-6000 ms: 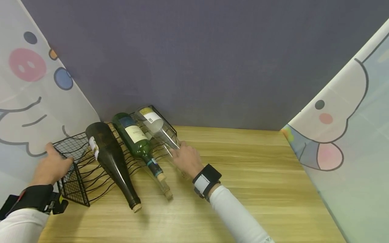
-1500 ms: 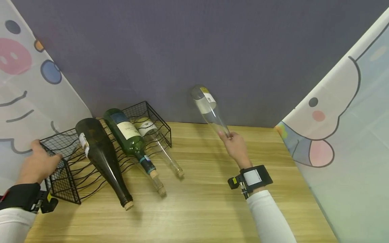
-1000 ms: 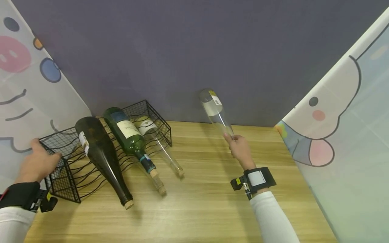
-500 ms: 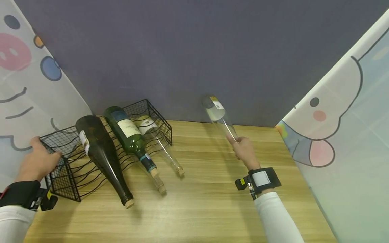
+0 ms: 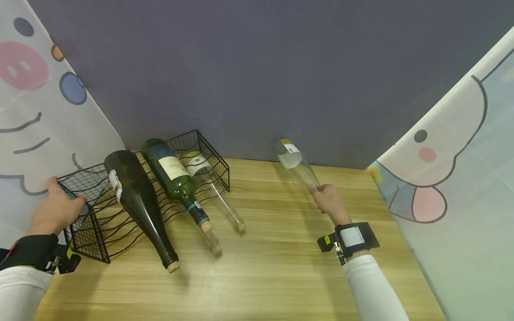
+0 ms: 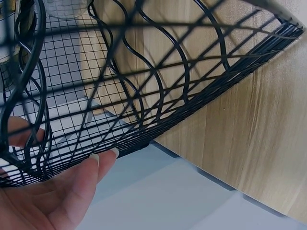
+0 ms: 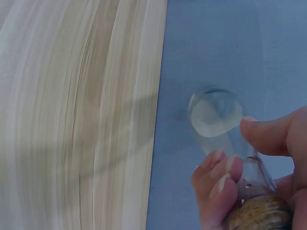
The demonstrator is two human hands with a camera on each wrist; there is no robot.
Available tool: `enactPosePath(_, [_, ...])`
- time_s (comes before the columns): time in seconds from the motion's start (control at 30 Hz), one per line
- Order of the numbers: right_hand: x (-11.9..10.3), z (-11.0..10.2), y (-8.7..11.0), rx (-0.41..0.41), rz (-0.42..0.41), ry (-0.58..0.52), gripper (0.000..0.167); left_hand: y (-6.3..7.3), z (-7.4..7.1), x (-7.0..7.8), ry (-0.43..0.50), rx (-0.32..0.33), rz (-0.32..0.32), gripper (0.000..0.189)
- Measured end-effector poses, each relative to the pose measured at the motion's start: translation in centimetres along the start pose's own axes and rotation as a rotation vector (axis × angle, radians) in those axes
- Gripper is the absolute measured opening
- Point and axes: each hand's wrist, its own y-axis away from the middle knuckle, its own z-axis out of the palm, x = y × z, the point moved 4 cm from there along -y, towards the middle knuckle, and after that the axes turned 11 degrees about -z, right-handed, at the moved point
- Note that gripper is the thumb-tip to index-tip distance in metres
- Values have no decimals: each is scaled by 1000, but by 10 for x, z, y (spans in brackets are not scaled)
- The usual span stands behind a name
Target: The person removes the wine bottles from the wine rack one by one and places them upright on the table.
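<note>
Clear glass bottle, fingers of the right hand gripping its neck.
Fingers of the left hand are pinching a black wire bottle rack by one end.

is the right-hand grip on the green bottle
No, the right-hand grip holds a clear bottle by its neck, while the green bottle lies on the wire rack.

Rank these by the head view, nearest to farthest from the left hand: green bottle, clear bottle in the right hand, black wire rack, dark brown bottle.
1. Black wire rack: its left end is in the left hand.
2. Dark brown bottle: on the rack, leftmost.
3. Green bottle: on the rack, right of the brown one.
4. Clear bottle: right of the rack, in the right hand.
</note>
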Motion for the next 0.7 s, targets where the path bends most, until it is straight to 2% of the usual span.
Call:
enactPosePath(0.23, [3,-3,4,-7,16,4,42,2,1,2,4,12,-21,92])
enactPosePath(0.33, [6,-4,5,-8,17,8,38,1,0,2,4,5,-11,93])
enactPosePath(0.47, [8,-6,7,-19,23,14,38,0,0,2,2,4,4,93])
enactPosePath(0.7, [8,-8,10,-16,27,12,37,1,2,2,6,20,-25,92])
